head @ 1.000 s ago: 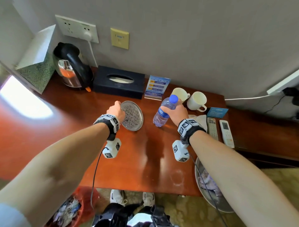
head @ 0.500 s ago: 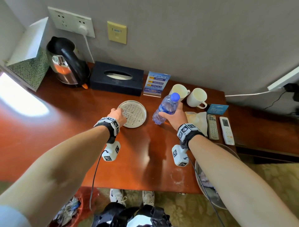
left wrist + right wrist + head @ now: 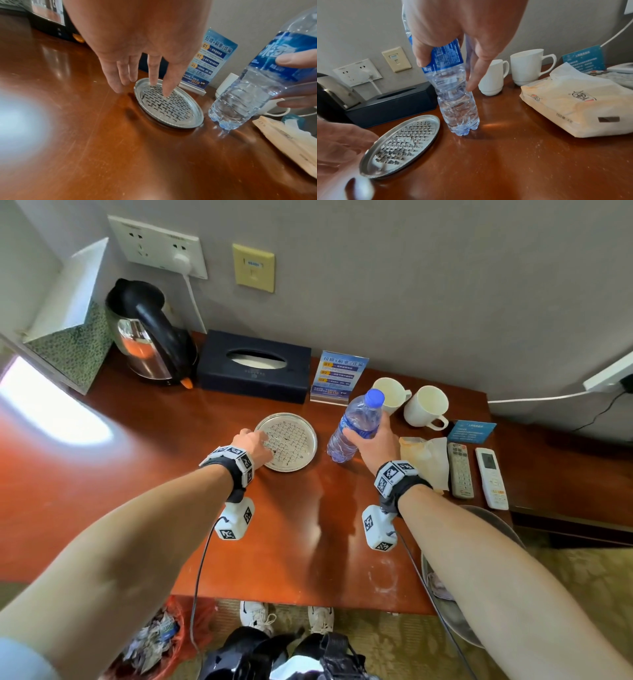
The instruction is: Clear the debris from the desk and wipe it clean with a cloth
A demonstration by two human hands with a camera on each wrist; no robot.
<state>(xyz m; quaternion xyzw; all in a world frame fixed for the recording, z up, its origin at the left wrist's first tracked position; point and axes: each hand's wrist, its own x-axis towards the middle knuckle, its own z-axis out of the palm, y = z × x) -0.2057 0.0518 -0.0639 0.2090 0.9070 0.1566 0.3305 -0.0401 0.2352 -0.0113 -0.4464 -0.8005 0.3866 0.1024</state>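
Right hand (image 3: 375, 445) grasps tilted bottle (image 3: 354, 428); left hand (image 3: 251, 445) released, fingertips on tray (image 3: 294, 441).

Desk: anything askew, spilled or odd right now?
Water bottle is tilted, leaning right while the right hand grips it, its base on or just above the desk. Pale specks dust the wood near the front edge. Dark bits lie on the round metal tray. No liquid spill visible.

Kettle (image 3: 150, 337), 2 mugs (image 3: 426, 405), remotes (image 3: 460, 470).
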